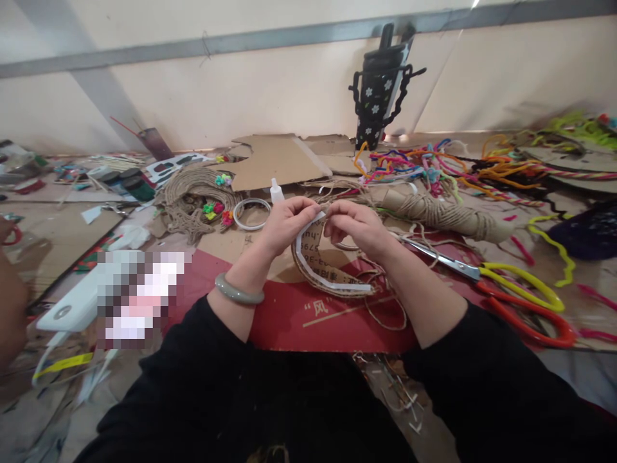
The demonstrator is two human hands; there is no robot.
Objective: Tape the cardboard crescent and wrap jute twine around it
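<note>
A curved crescent of cardboard [308, 267], with a white strip like tape [304, 257] along its face and printed characters beside it, is in front of me. My left hand [292, 222] pinches the upper end of this crescent between thumb and fingers. My right hand [355, 226] is closed, its fingertips bent together close to that same end; whatever is in them is too small to make out. Thin twine [385, 318] loops beside the crescent's lower end, over a red board [289, 321].
Large scissors [482, 273] lie right of my right hand, below a twine roll [448, 215]. Twine-covered pieces [193, 196], a ring [251, 214] and a small bottle [276, 191] are left. A black tumbler [378, 96] stands behind. Another person's arm [10, 296] shows far left.
</note>
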